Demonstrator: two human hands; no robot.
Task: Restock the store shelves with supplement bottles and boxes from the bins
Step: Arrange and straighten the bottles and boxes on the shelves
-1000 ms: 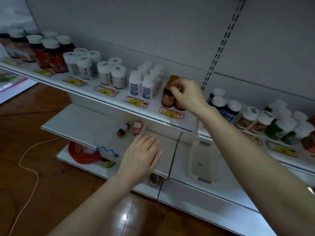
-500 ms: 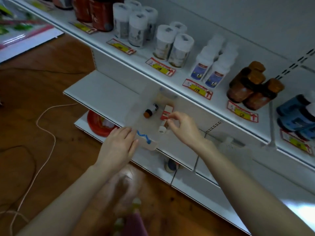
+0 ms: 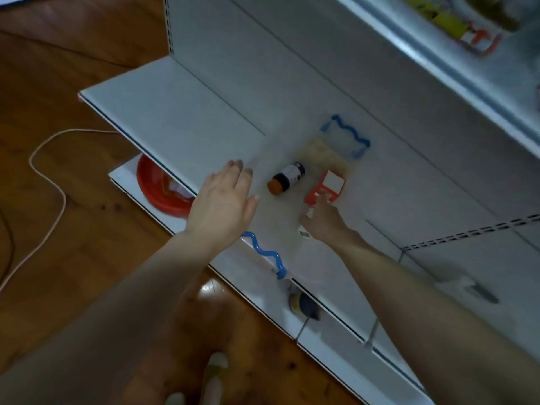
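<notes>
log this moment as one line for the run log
stage: picking from bin | left hand: flat, beside clear bin | right hand: inside bin, fingertip at red box, grip unclear | orange-capped bottle: lying in bin

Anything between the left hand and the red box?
Head view: one small orange-capped bottle, lying on its side, sits between the left hand and the red box.

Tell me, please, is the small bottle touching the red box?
Apart. The head view shows a plain gap between the small bottle and the red box.
</notes>
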